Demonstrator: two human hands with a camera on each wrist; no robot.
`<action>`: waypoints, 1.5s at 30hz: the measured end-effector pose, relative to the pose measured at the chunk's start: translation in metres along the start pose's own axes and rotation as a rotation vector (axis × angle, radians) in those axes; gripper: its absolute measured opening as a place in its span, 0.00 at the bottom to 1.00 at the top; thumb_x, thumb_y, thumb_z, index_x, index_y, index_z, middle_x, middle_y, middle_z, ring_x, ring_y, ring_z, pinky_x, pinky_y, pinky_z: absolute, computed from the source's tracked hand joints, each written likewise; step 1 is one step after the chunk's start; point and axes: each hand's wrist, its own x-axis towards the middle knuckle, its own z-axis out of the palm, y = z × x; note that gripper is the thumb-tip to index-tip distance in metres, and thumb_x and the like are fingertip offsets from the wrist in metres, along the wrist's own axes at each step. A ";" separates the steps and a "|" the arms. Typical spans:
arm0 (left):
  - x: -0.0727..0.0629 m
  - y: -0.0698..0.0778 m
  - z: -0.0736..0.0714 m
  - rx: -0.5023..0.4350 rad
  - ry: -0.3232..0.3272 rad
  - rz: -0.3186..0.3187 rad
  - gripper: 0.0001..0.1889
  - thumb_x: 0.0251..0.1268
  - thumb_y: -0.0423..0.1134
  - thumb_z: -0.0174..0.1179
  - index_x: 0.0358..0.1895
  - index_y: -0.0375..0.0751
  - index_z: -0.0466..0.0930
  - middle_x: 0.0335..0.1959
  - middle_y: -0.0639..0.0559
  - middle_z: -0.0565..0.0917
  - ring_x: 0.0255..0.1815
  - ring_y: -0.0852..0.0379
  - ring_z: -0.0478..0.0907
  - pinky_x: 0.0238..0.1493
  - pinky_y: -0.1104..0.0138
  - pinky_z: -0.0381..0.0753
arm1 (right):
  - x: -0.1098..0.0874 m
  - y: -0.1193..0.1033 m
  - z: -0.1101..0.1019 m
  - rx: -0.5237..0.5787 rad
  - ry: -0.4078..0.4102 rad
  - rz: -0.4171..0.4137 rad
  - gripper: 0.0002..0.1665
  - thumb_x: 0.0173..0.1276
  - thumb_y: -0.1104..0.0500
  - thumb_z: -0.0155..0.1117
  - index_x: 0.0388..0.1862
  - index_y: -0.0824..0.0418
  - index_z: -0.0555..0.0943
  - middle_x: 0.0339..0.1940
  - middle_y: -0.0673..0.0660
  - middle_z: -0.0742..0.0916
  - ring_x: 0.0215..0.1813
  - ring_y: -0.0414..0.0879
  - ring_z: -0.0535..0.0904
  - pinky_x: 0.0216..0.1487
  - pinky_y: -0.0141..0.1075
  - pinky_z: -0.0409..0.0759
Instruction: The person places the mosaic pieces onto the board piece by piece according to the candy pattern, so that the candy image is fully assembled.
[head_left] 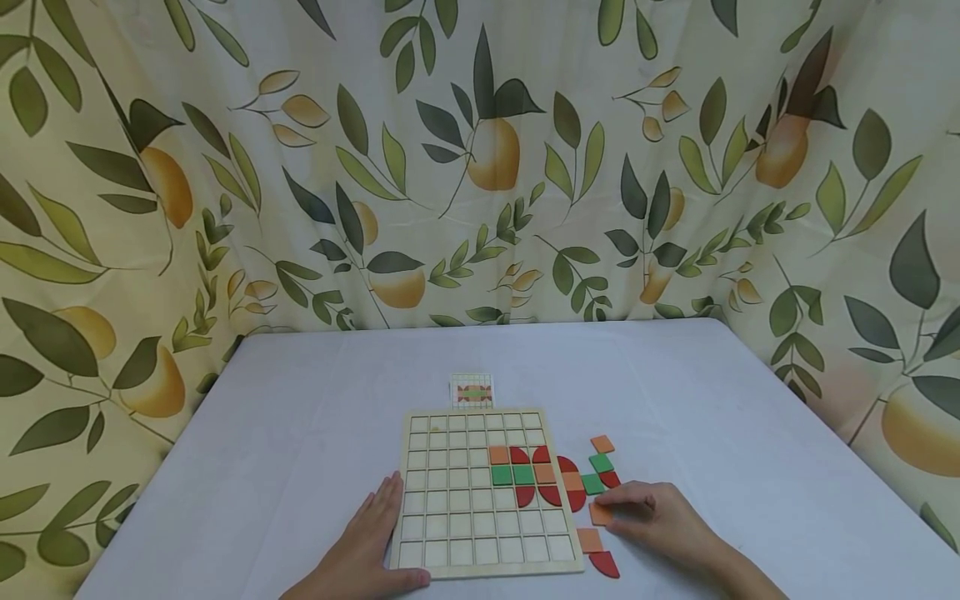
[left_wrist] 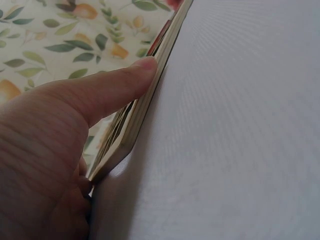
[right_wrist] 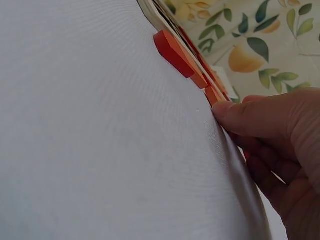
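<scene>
In the head view a wooden grid board (head_left: 457, 504) lies flat on the white table. My left hand (head_left: 363, 533) rests against its left side and near corner, fingers straight, and the left wrist view shows the thumb (left_wrist: 120, 82) on the board's near edge. At the board's right side my right hand (head_left: 663, 521) pinches an orange square tile (head_left: 600, 514) between thumb and fingers, low over the table. Orange, green and red tiles fill several cells right of the board's middle. Close to the right hand lie a green square (head_left: 592, 484) and a red quarter-round tile (head_left: 604, 566).
A small pattern card (head_left: 472, 390) lies beyond the board's far edge. More loose tiles lie right of the board, among them an orange square (head_left: 602, 444) and a green square (head_left: 602, 462). Behind the white table (head_left: 315, 400) hangs a leaf-and-fruit patterned curtain (head_left: 450, 208).
</scene>
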 end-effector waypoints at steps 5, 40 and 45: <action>0.000 0.001 0.001 -0.015 -0.006 -0.009 0.63 0.42 0.70 0.60 0.71 0.28 0.39 0.72 0.37 0.43 0.72 0.44 0.37 0.63 0.74 0.23 | 0.000 -0.001 0.000 0.039 0.007 0.034 0.19 0.56 0.49 0.69 0.45 0.55 0.84 0.40 0.42 0.85 0.46 0.37 0.78 0.47 0.27 0.75; 0.001 -0.001 0.001 -0.031 -0.008 -0.006 0.63 0.41 0.69 0.62 0.70 0.27 0.40 0.72 0.36 0.44 0.72 0.43 0.38 0.67 0.58 0.33 | 0.047 -0.030 0.033 0.130 0.014 -0.261 0.16 0.57 0.56 0.69 0.44 0.63 0.84 0.40 0.51 0.86 0.41 0.42 0.79 0.38 0.35 0.79; 0.001 -0.002 0.001 -0.019 -0.001 -0.004 0.63 0.41 0.69 0.61 0.70 0.28 0.40 0.72 0.37 0.45 0.72 0.43 0.38 0.67 0.57 0.34 | 0.053 -0.055 0.036 0.124 0.015 -0.336 0.13 0.55 0.66 0.69 0.41 0.67 0.83 0.38 0.57 0.86 0.37 0.47 0.79 0.30 0.36 0.78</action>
